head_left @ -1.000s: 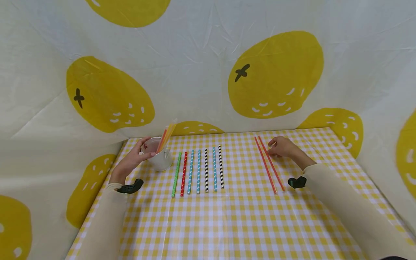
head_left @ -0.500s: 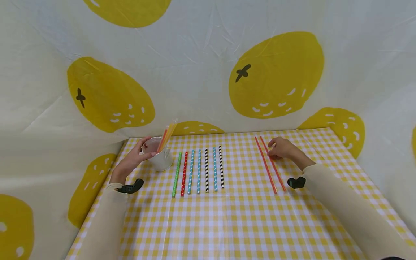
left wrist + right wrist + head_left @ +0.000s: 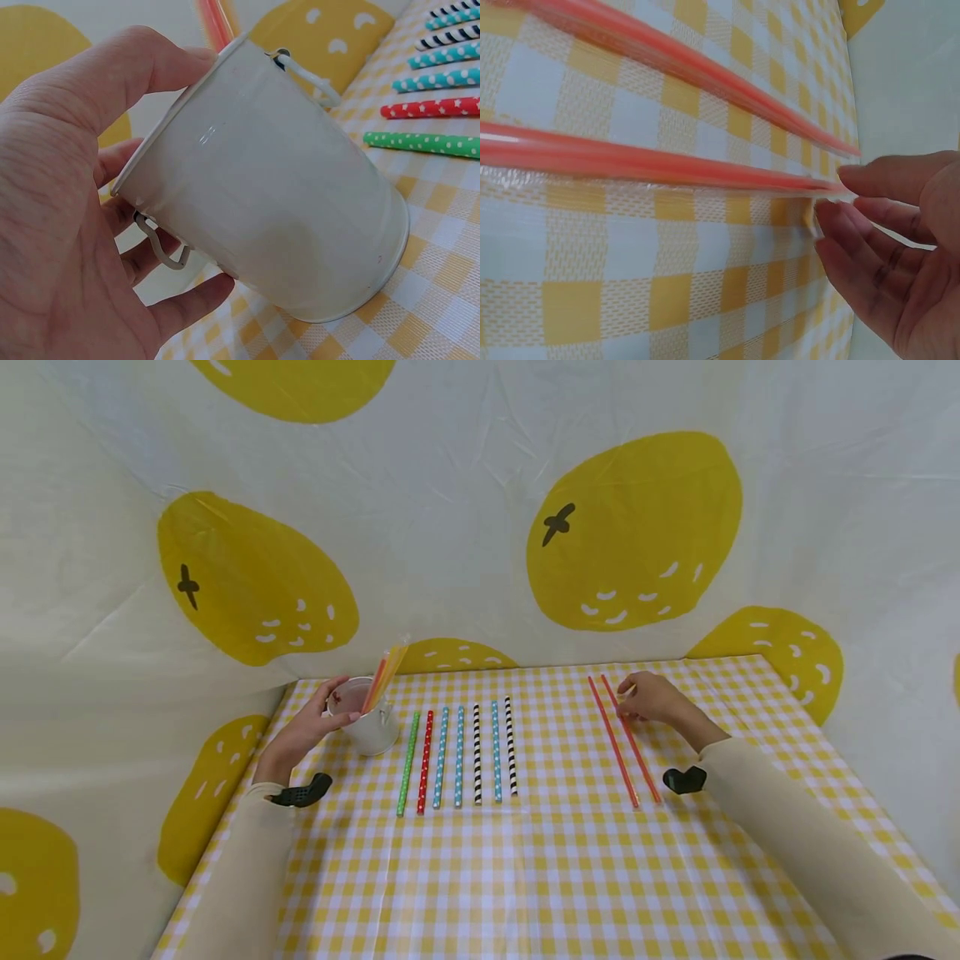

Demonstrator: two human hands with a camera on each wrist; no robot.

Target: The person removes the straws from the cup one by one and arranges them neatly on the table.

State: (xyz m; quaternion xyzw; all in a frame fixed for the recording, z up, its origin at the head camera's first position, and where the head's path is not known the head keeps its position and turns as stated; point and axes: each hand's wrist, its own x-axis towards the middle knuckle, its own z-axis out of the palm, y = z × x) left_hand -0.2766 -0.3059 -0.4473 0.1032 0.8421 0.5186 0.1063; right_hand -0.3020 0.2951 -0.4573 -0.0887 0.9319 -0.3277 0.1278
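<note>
Item: white, glossy, metal-looking pail (image 3: 369, 733), on the left of the yellow-and-white checked tablecloth (image 3: 450, 877). The person's left hand (image 3: 306, 727) grasps it by the rim, thumb over the edge, fingers round the side. Likely light, stiff and rather smooth; rim and upper wall look the surest hold. Contents: orange and yellow straws in clear film (image 3: 386, 677), leaning out.

Item: slim orange-red straw in a clear wrapper (image 3: 641, 760), lying on the cloth toward the right. Probably very light, stiff enough lengthwise but easily creased; the film looks slick and liable to slide. Best taken in a gentle pinch of straw and film together, around the middle. The right hand (image 3: 651, 697) is at it, fingers bent, thumb close to the straw; whether it grips, I cannot tell.

Item: matching orange-red straw (image 3: 614, 743), just beside, untouched.

Item: row of seven patterned straws (image 3: 459, 756), green, red, blue and black-striped, between pail and orange-red pair.

By view: the head camera alone shows the pail's inside. The left wrist camera adds two wire loops (image 3: 157, 244) on its sides and white stars on the red straw (image 3: 431, 108). The right wrist camera shows crinkled film along the nearer straw.
</note>
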